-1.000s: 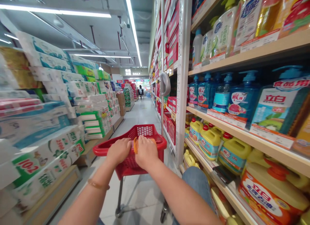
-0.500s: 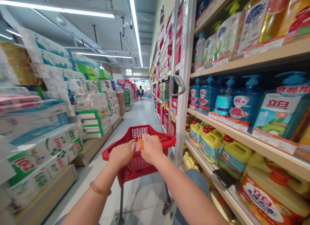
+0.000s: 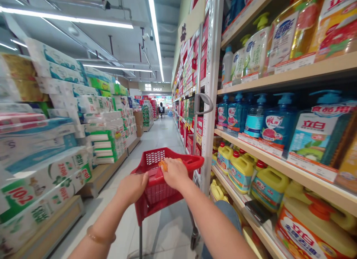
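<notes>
A red plastic shopping cart (image 3: 161, 199) on grey metal legs stands right in front of me, turned slightly. My left hand (image 3: 131, 188) is closed at the left end of its handle, thumb on top, and a brown bangle circles that wrist. Near the handle's middle, my right hand (image 3: 175, 172) is closed over the bar. A small crinkled orange thing (image 3: 163, 165) shows at its fingers; its kind I cannot make out. Little of the basket's inside can be seen past my hands.
Shelves of blue pump bottles (image 3: 275, 121) and yellow detergent jugs (image 3: 241, 170) rise close on the right, behind a white metal upright (image 3: 210, 88). Stacked tissue packs (image 3: 41, 181) line the left. The aisle floor (image 3: 160, 134) runs forward to a distant person (image 3: 161, 108).
My left hand has slid left and down along the cart's handle, away from my right hand. The cart has turned a little, while my right hand keeps its place on it.
</notes>
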A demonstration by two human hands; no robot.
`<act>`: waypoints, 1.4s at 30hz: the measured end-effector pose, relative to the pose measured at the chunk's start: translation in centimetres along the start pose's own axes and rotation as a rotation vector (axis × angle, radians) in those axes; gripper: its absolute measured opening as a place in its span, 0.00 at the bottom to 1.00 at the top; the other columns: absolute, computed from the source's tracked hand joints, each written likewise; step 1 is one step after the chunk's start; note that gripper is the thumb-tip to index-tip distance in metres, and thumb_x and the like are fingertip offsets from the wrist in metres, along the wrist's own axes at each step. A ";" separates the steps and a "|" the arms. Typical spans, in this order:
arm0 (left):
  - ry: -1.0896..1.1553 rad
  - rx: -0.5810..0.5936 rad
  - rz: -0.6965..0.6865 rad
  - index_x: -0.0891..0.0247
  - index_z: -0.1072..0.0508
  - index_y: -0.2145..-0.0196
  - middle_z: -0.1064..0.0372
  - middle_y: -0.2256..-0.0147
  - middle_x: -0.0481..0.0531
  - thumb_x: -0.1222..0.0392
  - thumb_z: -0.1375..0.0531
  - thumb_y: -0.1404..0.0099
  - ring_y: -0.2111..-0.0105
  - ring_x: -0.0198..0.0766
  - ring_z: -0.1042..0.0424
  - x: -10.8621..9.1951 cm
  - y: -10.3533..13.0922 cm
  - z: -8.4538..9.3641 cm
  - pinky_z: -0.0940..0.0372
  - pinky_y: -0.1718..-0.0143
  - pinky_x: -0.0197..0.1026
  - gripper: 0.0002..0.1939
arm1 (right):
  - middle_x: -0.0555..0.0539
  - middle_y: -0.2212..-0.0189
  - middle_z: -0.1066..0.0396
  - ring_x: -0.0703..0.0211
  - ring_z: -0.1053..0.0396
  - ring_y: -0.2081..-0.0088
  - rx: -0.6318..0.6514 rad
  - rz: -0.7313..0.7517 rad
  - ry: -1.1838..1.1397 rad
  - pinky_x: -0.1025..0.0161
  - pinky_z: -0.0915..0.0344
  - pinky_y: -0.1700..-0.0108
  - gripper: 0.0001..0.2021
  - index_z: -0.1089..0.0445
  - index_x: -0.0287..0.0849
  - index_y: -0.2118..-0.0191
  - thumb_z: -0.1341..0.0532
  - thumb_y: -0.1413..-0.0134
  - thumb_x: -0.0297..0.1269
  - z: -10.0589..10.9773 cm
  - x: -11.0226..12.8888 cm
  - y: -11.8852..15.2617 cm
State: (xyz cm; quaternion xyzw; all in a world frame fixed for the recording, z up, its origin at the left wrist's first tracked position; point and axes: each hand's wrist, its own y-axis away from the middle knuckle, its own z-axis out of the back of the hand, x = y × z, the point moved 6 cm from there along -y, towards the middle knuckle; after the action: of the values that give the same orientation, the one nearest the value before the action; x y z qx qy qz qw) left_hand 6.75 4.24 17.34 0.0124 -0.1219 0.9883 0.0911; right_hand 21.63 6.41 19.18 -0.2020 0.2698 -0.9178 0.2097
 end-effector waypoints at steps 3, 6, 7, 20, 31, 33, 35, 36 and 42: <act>-0.015 0.006 0.065 0.64 0.23 0.65 0.22 0.63 0.62 0.51 0.65 0.29 0.60 0.48 0.24 0.8 0.1 -0.2 0.35 0.61 0.46 0.32 | 0.37 0.55 0.26 0.50 0.32 0.50 -0.011 -0.160 0.094 0.55 0.43 0.47 0.16 0.31 0.35 0.51 0.48 0.40 0.36 0.5 -2.6 -0.2; -0.046 -0.028 0.099 0.66 0.23 0.67 0.22 0.64 0.64 0.51 0.64 0.29 0.62 0.49 0.24 -0.5 0.1 -0.3 0.35 0.62 0.46 0.32 | 0.36 0.55 0.27 0.50 0.32 0.50 0.000 -0.141 0.122 0.56 0.43 0.46 0.15 0.30 0.35 0.53 0.45 0.44 0.35 0.1 -1.6 -0.3; -0.044 -0.046 0.096 0.66 0.23 0.67 0.22 0.65 0.64 0.52 0.64 0.29 0.63 0.49 0.24 -1.0 0.1 -0.4 0.35 0.62 0.46 0.32 | 0.37 0.55 0.27 0.50 0.32 0.49 0.005 -0.088 0.111 0.57 0.44 0.46 0.15 0.30 0.35 0.53 0.44 0.45 0.36 -0.2 -0.8 -0.2; 0.324 -0.316 -0.023 0.64 0.27 0.72 0.25 0.70 0.59 0.55 0.62 0.30 0.66 0.43 0.27 -3.7 -0.2 -2.5 0.37 0.63 0.43 0.27 | 0.39 0.51 0.28 0.52 0.33 0.48 0.039 -0.080 0.079 0.58 0.43 0.46 0.19 0.32 0.37 0.47 0.44 0.43 0.37 0.2 -1.6 0.5; 0.645 -0.373 -0.045 0.62 0.27 0.67 0.25 0.65 0.55 0.55 0.62 0.29 0.60 0.41 0.28 -1.8 -2.0 -6.2 0.35 0.54 0.44 0.26 | 0.40 0.60 0.25 0.50 0.29 0.55 0.045 -0.120 0.114 0.57 0.41 0.51 0.14 0.28 0.38 0.55 0.47 0.40 0.38 1.8 -1.5 2.0; 0.582 -0.401 -0.027 0.62 0.27 0.66 0.25 0.65 0.56 0.57 0.63 0.29 0.61 0.42 0.28 -2.2 -2.2 -6.5 0.35 0.55 0.45 0.26 | 0.39 0.62 0.24 0.49 0.28 0.58 0.072 -0.116 0.142 0.56 0.40 0.54 0.13 0.28 0.37 0.59 0.46 0.41 0.39 1.4 -0.4 2.4; 0.477 -0.370 -0.052 0.64 0.28 0.65 0.25 0.65 0.57 0.59 0.64 0.29 0.62 0.42 0.27 -2.6 -2.5 -6.6 0.35 0.56 0.44 0.25 | 0.40 0.62 0.24 0.50 0.28 0.60 0.105 -0.023 0.127 0.57 0.40 0.55 0.12 0.29 0.38 0.59 0.46 0.41 0.38 1.3 0.8 2.9; 0.428 -0.341 -0.068 0.64 0.28 0.64 0.25 0.65 0.58 0.60 0.63 0.29 0.62 0.42 0.27 -2.6 -2.7 -6.6 0.36 0.57 0.44 0.25 | 0.42 0.62 0.24 0.51 0.28 0.59 0.124 0.044 0.110 0.58 0.41 0.55 0.12 0.29 0.39 0.58 0.46 0.41 0.38 1.4 1.2 3.2; 0.330 -0.245 -0.039 0.65 0.27 0.64 0.24 0.64 0.58 0.61 0.60 0.30 0.60 0.42 0.26 -0.6 -4.3 -7.2 0.36 0.57 0.41 0.22 | 0.44 0.63 0.24 0.54 0.29 0.59 0.174 0.058 0.134 0.60 0.42 0.55 0.12 0.28 0.42 0.60 0.48 0.39 0.38 2.5 -1.2 2.7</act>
State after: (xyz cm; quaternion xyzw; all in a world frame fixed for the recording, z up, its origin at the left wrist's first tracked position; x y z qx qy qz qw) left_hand 8.10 9.99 11.38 -0.1585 -0.2242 0.9528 0.1297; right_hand 24.54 3.92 19.23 -0.1131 0.2084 -0.9428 0.2345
